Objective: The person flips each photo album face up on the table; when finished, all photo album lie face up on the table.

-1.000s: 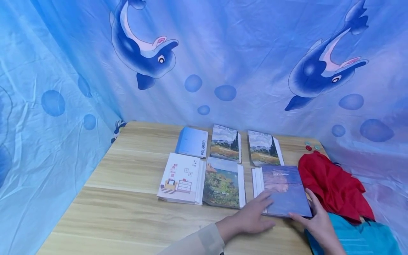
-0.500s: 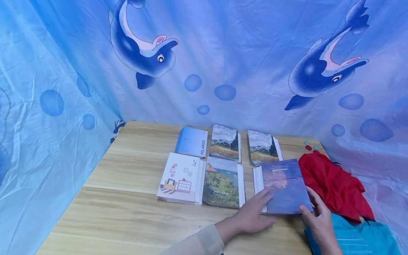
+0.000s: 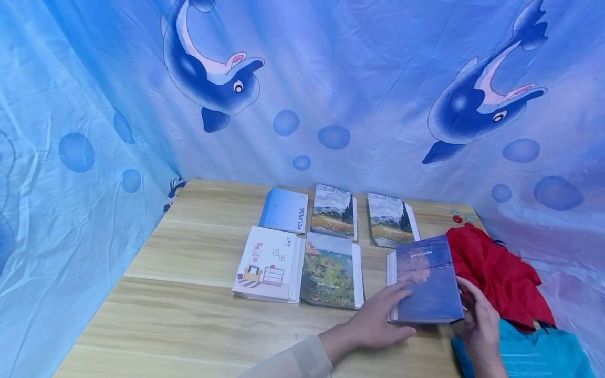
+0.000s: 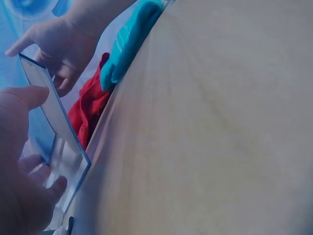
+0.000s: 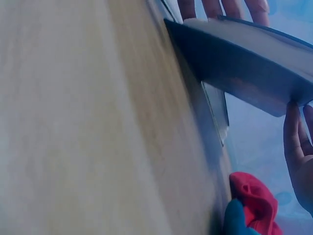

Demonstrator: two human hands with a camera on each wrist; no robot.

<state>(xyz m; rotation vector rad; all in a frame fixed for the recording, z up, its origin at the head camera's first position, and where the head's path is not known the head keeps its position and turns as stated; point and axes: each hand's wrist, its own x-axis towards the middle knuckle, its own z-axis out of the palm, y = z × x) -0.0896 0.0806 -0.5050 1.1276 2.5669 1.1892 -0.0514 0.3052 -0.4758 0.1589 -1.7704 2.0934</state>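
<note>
A purple-blue photo album (image 3: pixel 423 283) with a painted cover is tilted, its spine side raised off the wooden table (image 3: pixel 189 315). My left hand (image 3: pixel 378 317) holds its page-edge side, fingers at the cover's left edge. At the spine side my right hand (image 3: pixel 479 320) grips the album, some fingers hidden beneath or behind it. In the right wrist view the dark spine and back of the album (image 5: pixel 239 68) face the camera, with the right hand's fingertips (image 5: pixel 292 115) against it. The left wrist view shows both hands around the thin-looking album edge (image 4: pixel 61 117).
Left of it lie a garden-cover album (image 3: pixel 328 270) and a white album (image 3: pixel 267 265). Behind are a blue Polaroid album (image 3: pixel 285 210) and two landscape albums, one (image 3: pixel 333 210) beside the other (image 3: pixel 389 218). Red cloth (image 3: pixel 496 278) and teal cloth (image 3: pixel 534 349) lie right.
The album's spine side has risen and the album has shifted slightly right. My right hand has turned and moved further round its right edge; the left hand followed slightly right.
</note>
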